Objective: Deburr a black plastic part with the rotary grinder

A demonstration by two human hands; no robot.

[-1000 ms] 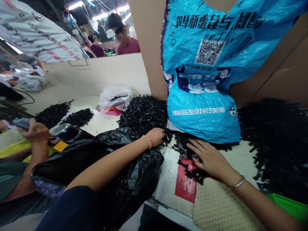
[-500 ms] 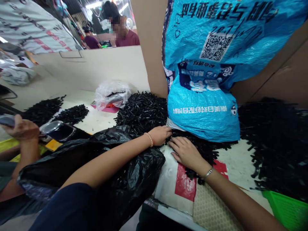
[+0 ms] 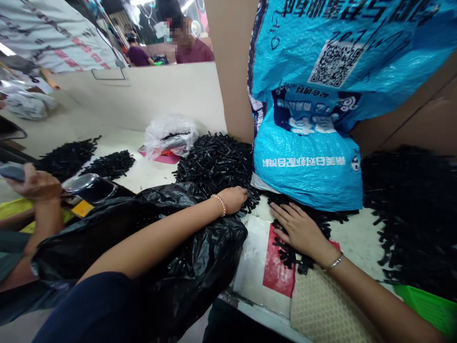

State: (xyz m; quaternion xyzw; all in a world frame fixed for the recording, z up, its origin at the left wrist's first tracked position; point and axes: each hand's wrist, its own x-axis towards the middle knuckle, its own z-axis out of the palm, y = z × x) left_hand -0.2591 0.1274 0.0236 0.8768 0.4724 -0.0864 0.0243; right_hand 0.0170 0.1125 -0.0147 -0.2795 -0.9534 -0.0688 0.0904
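Note:
My left hand [image 3: 233, 199] rests at the near edge of a heap of small black strip-like pieces [image 3: 214, 164]. Its fingers are curled in, and what lies under them is hidden. A beaded bracelet circles that wrist. My right hand [image 3: 300, 228] lies palm down with fingers spread over a smaller patch of black pieces [image 3: 303, 262], just in front of a blue woven sack [image 3: 307, 166]. Beneath my left forearm, a black plastic bag [image 3: 210, 257] gapes at the table edge, with small black pieces inside.
A large dark heap [image 3: 410, 214] lies at the right, near a green plastic basket [image 3: 428, 305]. A clear plastic bag [image 3: 171, 136] sits behind. At the left, another person's hand [image 3: 41, 183] holds a grey object. Low boards and cardboard panels [image 3: 235, 71] stand along the back.
My hands, close together before, are now apart. The right one has moved right over the black pieces, and the left fingers have drawn in. A bare strip of tabletop shows between them.

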